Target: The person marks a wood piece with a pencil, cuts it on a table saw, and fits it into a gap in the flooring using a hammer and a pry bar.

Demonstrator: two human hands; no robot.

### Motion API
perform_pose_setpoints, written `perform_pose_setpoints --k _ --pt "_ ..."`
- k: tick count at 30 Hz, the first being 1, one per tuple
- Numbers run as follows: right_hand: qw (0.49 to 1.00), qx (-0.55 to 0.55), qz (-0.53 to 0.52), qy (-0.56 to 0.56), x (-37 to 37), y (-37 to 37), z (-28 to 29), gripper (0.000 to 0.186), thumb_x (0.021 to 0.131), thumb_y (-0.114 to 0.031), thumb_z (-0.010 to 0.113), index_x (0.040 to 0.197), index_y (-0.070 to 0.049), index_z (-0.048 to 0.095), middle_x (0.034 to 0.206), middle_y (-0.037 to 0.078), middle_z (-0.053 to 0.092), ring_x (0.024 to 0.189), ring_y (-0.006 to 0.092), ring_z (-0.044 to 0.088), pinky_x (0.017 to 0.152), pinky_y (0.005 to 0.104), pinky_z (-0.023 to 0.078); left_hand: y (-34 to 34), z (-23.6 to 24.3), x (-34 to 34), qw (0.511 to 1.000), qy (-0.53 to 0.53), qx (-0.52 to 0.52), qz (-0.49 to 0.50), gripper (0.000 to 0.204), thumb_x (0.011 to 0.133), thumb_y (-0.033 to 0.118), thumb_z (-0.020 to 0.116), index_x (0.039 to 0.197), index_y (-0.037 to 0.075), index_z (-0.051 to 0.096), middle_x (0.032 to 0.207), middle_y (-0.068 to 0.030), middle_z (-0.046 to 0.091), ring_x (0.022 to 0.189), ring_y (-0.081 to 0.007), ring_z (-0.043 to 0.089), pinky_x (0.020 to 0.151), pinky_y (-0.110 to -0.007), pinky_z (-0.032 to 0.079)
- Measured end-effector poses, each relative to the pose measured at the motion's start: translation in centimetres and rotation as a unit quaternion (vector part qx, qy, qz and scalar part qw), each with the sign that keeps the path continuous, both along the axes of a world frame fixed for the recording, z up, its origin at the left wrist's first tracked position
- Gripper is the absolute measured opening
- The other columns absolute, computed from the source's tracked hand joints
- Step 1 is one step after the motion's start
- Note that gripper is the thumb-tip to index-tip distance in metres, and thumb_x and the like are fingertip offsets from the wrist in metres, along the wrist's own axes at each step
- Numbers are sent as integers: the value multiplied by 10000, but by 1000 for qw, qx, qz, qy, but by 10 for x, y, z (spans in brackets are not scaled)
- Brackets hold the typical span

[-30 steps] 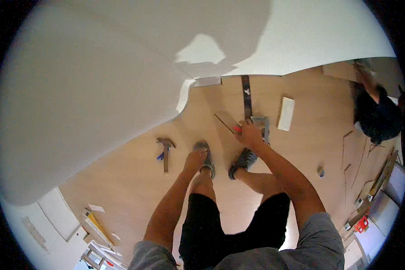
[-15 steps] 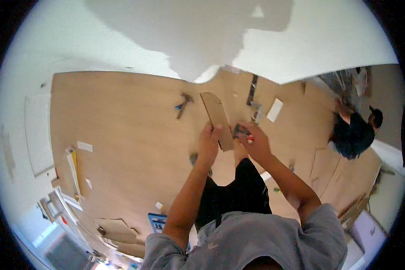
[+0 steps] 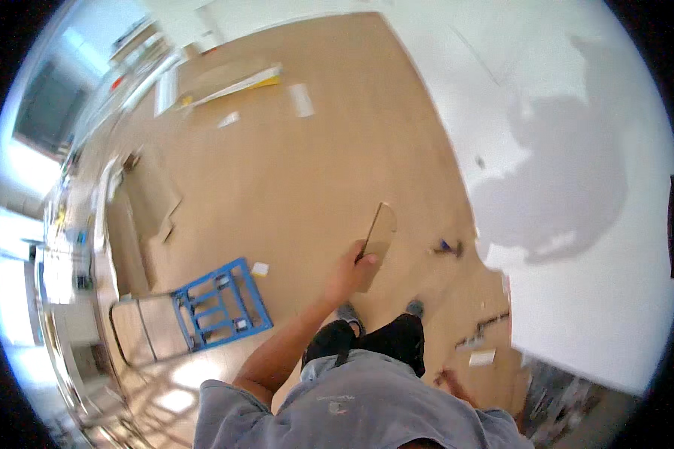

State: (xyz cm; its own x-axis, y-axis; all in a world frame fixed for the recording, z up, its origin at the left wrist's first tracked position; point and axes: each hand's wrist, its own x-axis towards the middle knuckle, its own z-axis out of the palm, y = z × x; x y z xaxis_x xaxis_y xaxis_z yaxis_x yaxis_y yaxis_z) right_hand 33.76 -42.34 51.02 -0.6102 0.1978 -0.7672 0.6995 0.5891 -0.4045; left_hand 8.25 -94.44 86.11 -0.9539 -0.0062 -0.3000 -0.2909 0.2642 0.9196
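My left hand grips a thin wood-coloured board by its left edge, thumb on its face. The board is narrow, with one rounded far corner, and is held above the floor in front of me. Low on the right, close to my body, is my right hand. It is smeared by motion, so its fingers and anything in them cannot be made out. A hammer with a blue part lies on the floor to the right of the board.
A blue platform trolley stands on the wood-coloured floor at left. Cardboard sheets lie beyond it, and white strips farther off. A white wall bounds the right. Near it lie a dark angled tool and a white piece.
My view has swung left, bringing the trolley into sight. My right hand has left the board's side, where it held a small dark tool, and dropped low at right. My left hand keeps the board.
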Motion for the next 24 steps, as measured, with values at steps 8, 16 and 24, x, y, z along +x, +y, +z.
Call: perform_pose_setpoints --k 8,16,24 --pt "983 -49 -23 -173 -118 -164 7 563 1019 -589 494 937 -72 704 814 132 711 684 358 671 589 496 529 -342 -12 -31 952 51 -25 301 407 1031 184 590 1392 5 540 1052 -157 723 972 -207 689 849 -355 543" --pt "955 71 272 100 -482 -306 -31 366 1059 -242 511 771 -30 587 609 129 604 476 242 579 415 418 482 -599 27 -122 868 108 135 465 327 1059 135 555 1364 18 536 998 -106 688 799 -199 688 706 -348 586" --pt "926 -89 283 232 -838 -887 143 158 989 -125 588 902 -2 637 693 97 658 588 183 650 548 354 544 -823 40 -176 823 56 77 559 383 1065 210 523 1359 -35 547 985 -154 680 867 -247 703 789 -390 562"
